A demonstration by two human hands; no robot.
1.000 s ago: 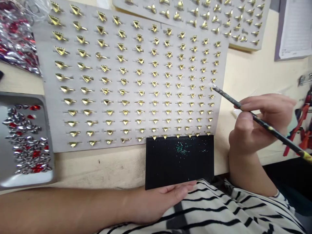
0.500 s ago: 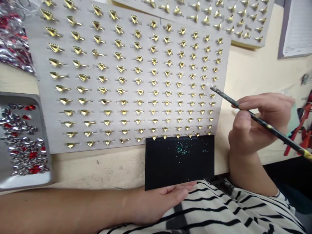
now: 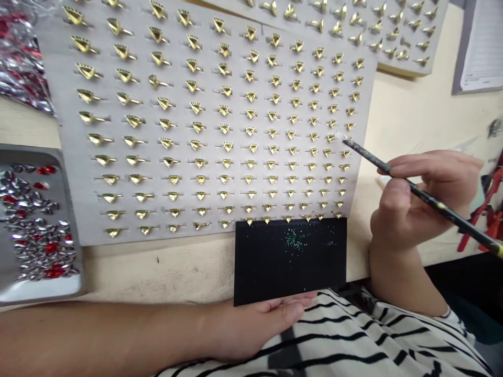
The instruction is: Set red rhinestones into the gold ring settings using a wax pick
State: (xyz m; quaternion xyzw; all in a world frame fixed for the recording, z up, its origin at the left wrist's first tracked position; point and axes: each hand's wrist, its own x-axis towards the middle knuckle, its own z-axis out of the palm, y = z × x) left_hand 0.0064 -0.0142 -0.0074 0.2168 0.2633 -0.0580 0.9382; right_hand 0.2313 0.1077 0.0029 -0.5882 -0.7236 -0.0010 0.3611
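Note:
My right hand (image 3: 416,201) pinches a dark pencil-like stick (image 3: 424,198) whose pale tip touches a gold ring setting (image 3: 346,140) in the rightmost column of a grey foam board (image 3: 70,173). The board carries rows of gold triangular ring settings. My left hand (image 3: 259,324) lies at the table's near edge, its fingers curled under the front of a black tray (image 3: 271,267) sprinkled with tiny green stones (image 3: 294,240).
A metal tray (image 3: 8,262) of silver and red stones sits at the left. A bag of similar stones (image 3: 19,68) lies at the far left. A second ring board (image 3: 393,36) is behind, paper (image 3: 481,47) at top right, red-handled tools (image 3: 489,209) at right.
The view has shifted slightly; the board and trays sit a little further left and up in the picture. The stick's tip stays at the same right-column setting. Both hands hold their places.

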